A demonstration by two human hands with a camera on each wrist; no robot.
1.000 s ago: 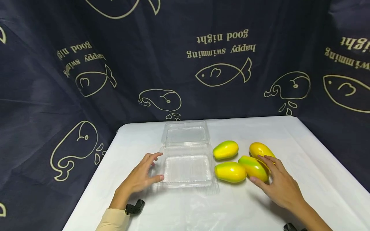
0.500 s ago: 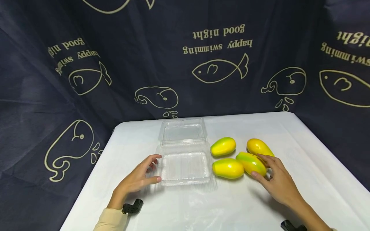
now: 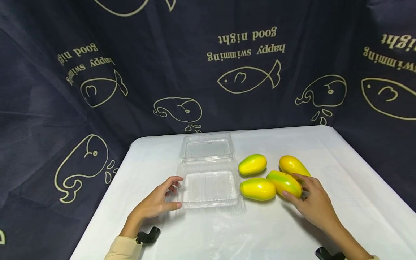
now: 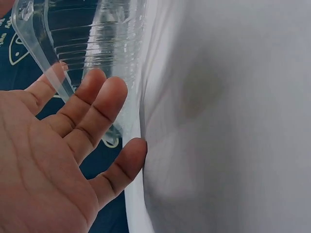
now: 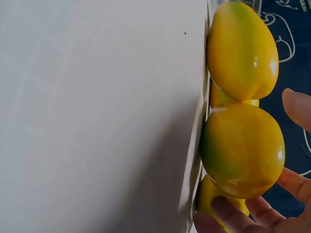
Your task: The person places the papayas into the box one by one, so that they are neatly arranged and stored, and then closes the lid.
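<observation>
My left hand (image 3: 156, 202) is beside the left edge of a clear plastic clamshell box (image 3: 211, 187), its thumb and fingers spread apart. In the left wrist view the fingers (image 4: 109, 99) are at the box's side wall; whether they touch it I cannot tell. My right hand (image 3: 313, 204) is at the right end of a yellow-green papaya (image 3: 284, 183), fingers loosely bent around that end. The right wrist view has the thumb (image 5: 297, 108) apart from the papaya (image 5: 243, 150) and fingertips beneath; contact there is unclear.
Left of that papaya lies another papaya (image 3: 258, 189), close against it. Two more sit farther back, one papaya (image 3: 252, 164) by the box and one papaya (image 3: 292, 165) to the right. The box's lid (image 3: 207, 147) lies folded back on the white table (image 3: 234, 238). A dark printed curtain (image 3: 182, 65) stands behind.
The view has shifted slightly. Both hands stay almost where they were, and the papayas and box have not visibly moved.
</observation>
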